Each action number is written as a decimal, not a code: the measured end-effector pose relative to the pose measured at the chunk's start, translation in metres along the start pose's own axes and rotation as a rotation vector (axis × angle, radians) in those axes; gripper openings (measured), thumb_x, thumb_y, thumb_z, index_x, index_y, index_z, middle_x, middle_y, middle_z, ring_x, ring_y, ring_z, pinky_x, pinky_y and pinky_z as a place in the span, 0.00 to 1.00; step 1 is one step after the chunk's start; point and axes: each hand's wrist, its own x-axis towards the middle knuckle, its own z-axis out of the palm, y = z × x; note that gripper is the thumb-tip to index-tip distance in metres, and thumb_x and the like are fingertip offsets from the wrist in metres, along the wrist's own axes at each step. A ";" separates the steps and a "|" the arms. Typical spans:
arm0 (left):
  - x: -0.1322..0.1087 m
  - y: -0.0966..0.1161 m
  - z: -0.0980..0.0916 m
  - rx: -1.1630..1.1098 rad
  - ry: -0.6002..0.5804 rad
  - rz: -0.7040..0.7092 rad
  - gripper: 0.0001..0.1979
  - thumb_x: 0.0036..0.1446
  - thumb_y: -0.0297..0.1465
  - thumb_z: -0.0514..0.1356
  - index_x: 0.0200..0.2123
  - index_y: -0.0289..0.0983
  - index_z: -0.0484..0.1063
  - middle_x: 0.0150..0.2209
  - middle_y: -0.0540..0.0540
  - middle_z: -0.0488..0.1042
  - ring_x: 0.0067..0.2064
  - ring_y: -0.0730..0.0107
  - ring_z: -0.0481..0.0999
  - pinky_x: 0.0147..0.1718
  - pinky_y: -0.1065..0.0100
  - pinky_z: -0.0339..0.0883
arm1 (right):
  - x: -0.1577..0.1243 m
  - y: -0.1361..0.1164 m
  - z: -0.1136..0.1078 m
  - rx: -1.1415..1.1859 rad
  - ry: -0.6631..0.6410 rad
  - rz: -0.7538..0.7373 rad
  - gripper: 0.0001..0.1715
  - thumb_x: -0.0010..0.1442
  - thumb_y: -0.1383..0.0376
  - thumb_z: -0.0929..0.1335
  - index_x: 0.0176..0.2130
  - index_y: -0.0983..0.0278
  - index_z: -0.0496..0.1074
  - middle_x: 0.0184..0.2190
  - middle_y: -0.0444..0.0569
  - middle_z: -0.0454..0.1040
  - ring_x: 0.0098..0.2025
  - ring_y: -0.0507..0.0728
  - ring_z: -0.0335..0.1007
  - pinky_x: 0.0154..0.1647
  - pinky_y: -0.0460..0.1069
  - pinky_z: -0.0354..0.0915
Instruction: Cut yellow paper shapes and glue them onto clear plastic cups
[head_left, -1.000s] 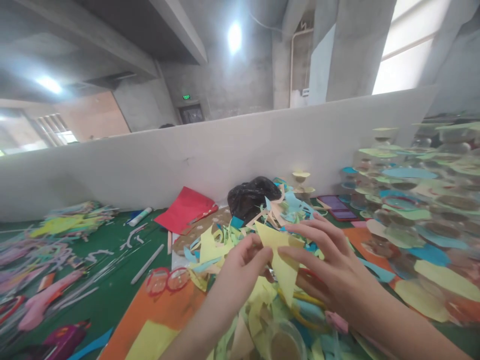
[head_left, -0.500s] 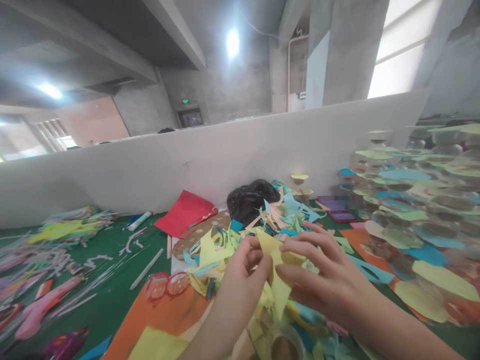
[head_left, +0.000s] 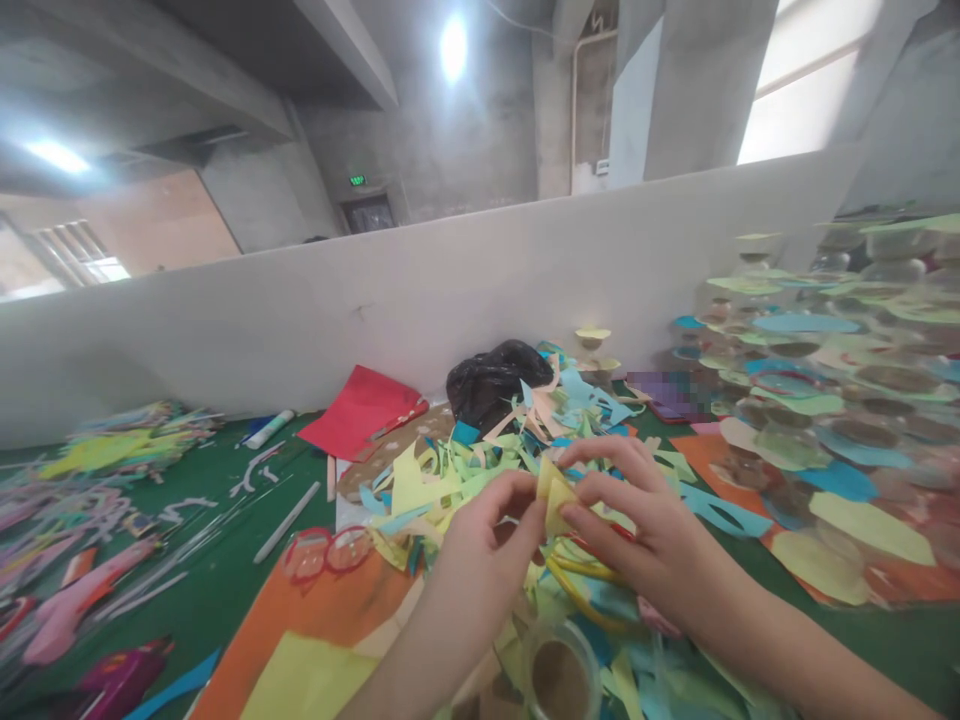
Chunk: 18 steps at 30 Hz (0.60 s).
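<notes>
My left hand (head_left: 499,530) pinches a small piece of yellow paper (head_left: 553,495) between thumb and index finger. From the other side, the fingers of my right hand (head_left: 637,505) press on the same piece, which looks folded over. Both hands hold it above a heap of coloured paper scraps (head_left: 427,485). Just under my right hand lies a yellow loop-shaped thing (head_left: 574,595), partly hidden. Below the hands is a clear plastic cup (head_left: 559,675), its rim facing up.
Tiers of clear cups and paper rounds (head_left: 817,400) stand at the right. A black plastic bag (head_left: 491,385) and red paper (head_left: 360,415) lie at the back. Red-rimmed glasses (head_left: 326,553) rest on orange paper. On the left are a pink glue gun (head_left: 71,610) and strips.
The yellow paper's long lower point no longer hangs down; the piece is folded smaller. My right fingers have closed in on it. The view has tipped slightly downward.
</notes>
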 end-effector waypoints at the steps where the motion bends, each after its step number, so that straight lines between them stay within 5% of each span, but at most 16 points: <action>1: -0.001 0.000 0.001 0.010 -0.011 -0.003 0.06 0.60 0.34 0.57 0.35 0.39 0.71 0.32 0.50 0.72 0.29 0.72 0.68 0.32 0.70 0.63 | 0.001 -0.001 0.000 0.067 -0.016 0.072 0.15 0.68 0.62 0.62 0.30 0.59 0.69 0.47 0.51 0.71 0.52 0.61 0.68 0.49 0.57 0.71; 7: -0.004 0.000 0.005 0.043 -0.010 -0.022 0.09 0.63 0.37 0.55 0.40 0.40 0.72 0.31 0.52 0.69 0.30 0.72 0.65 0.31 0.70 0.60 | 0.002 -0.009 0.000 0.369 -0.161 0.512 0.11 0.66 0.54 0.62 0.37 0.57 0.67 0.35 0.44 0.72 0.35 0.55 0.70 0.32 0.49 0.68; 18: -0.004 -0.006 0.004 0.116 -0.012 -0.005 0.15 0.65 0.44 0.52 0.41 0.41 0.71 0.32 0.51 0.70 0.34 0.69 0.69 0.36 0.68 0.62 | -0.003 -0.003 0.009 0.581 -0.154 0.590 0.15 0.66 0.51 0.62 0.38 0.59 0.64 0.31 0.43 0.65 0.32 0.54 0.63 0.31 0.48 0.62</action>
